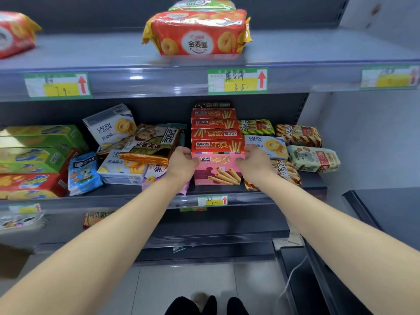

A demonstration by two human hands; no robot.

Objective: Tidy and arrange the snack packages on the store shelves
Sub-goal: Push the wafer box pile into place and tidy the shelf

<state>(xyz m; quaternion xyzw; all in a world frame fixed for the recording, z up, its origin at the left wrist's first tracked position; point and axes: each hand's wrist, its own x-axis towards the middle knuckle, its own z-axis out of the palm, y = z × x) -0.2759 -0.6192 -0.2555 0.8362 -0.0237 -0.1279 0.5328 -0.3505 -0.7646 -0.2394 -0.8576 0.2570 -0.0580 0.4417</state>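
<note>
Squaring up the egg-roll stack: one hand on each short end

Shelving unit (159, 81): grey metal tiers, price tags on the front rails, tiled floor (181, 283) below, pale wall to the right.
Middle shelf (272, 194): holds the task's goods. Left half is a jumble, with a brown cookie bag (150, 144) lying tilted over white butter-cookie boxes. The right side has striped bags lying loose.
Stack of egg-roll boxes (217, 133): centre of that shelf, red boxes piled flat on a pink box (218, 172), a dark one on top. Long axes run left-right, parallel to the shelf edge, fronts facing out.
Left hand (181, 165) and right hand (255, 162): level with each other and equally near, bracketing the stack where the lowest red box meets the pink one. The stack sits directly between them.
Fingers (189, 153): curled in against the box ends on both sides and gripping. How far they wrap behind, can't tell.
My read: any shift goes along the shelf or straight back, and the tall pile could shear if squeezed low.
</note>
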